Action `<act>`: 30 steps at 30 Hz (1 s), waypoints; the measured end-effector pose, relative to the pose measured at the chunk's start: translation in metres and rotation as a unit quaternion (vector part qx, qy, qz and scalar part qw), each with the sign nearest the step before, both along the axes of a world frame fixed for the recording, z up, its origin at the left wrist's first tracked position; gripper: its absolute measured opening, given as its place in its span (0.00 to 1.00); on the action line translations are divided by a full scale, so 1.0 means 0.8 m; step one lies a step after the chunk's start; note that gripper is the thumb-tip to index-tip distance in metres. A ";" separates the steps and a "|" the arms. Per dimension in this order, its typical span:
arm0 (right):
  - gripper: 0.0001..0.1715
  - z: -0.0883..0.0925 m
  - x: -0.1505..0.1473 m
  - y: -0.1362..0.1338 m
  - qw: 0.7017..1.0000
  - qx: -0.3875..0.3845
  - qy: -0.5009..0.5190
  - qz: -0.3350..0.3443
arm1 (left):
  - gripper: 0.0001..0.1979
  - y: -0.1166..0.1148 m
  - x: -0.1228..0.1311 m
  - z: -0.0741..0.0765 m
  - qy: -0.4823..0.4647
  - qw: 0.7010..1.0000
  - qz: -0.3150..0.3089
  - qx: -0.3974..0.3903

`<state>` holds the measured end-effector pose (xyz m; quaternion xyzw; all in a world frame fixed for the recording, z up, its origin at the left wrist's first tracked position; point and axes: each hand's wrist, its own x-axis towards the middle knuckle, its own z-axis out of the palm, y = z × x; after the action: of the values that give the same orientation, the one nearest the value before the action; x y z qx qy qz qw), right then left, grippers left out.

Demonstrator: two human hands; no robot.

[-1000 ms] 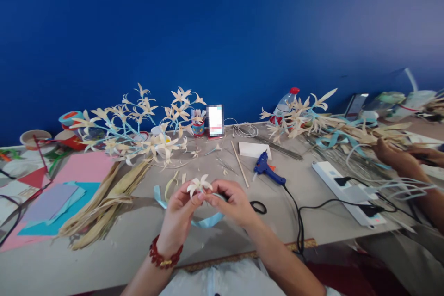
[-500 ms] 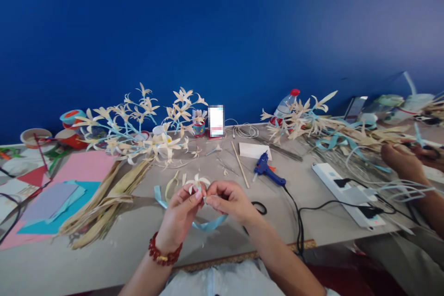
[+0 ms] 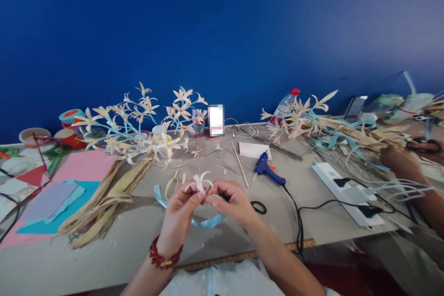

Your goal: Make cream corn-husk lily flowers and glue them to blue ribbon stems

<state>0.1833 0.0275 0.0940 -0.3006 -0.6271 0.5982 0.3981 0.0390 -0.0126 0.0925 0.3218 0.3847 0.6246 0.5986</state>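
Note:
A small cream flower (image 3: pixel 200 182) with curled petals rises from between my hands. My left hand (image 3: pixel 183 201) pinches it near its base, thumb against fingers. Beside it, almost touching, my right hand (image 3: pixel 231 200) is closed on the end of a light blue ribbon (image 3: pixel 209 223). The ribbon hangs in a loop below my hands, and a blue end shows to the left of them. My fingers hide the flower's base and the exact spot where the ribbon meets it.
A blue glue gun (image 3: pixel 267 169), a wooden stick (image 3: pixel 240 164) and a white power strip (image 3: pixel 347 195) lie to the right. Dried husks (image 3: pixel 104 203) and coloured paper (image 3: pixel 62 201) lie left. Finished-looking flower sprays (image 3: pixel 138 122) stand behind. At far right another person's hand (image 3: pixel 402 163) works near scissors (image 3: pixel 425 144).
The flower has turned between my fingers, its petals now facing another way. My hands stay in nearly the same place. At far right, the other person's hand and scissors have shifted.

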 end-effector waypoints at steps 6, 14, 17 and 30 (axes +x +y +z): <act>0.17 -0.015 -0.003 0.001 0.986 -0.135 0.085 0.050 | 0.06 -0.001 -0.002 0.003 -0.031 0.999 -0.027 -0.014; 0.17 -0.019 -0.005 0.000 0.977 -0.174 0.102 0.068 | 0.08 0.001 -0.004 0.006 -0.014 0.998 -0.057 0.001; 0.19 -0.016 -0.005 0.000 0.981 -0.157 0.094 0.065 | 0.08 0.002 -0.004 0.004 -0.023 0.998 -0.061 0.003; 0.17 0.000 -0.002 -0.001 0.999 -0.036 0.022 0.005 | 0.05 0.000 -0.002 -0.001 -0.014 1.000 0.006 -0.018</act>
<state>0.1820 0.0267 0.0936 -0.2985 -0.5976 0.6288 0.3981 0.0373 -0.0123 0.0914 0.2999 0.3893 0.6257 0.6058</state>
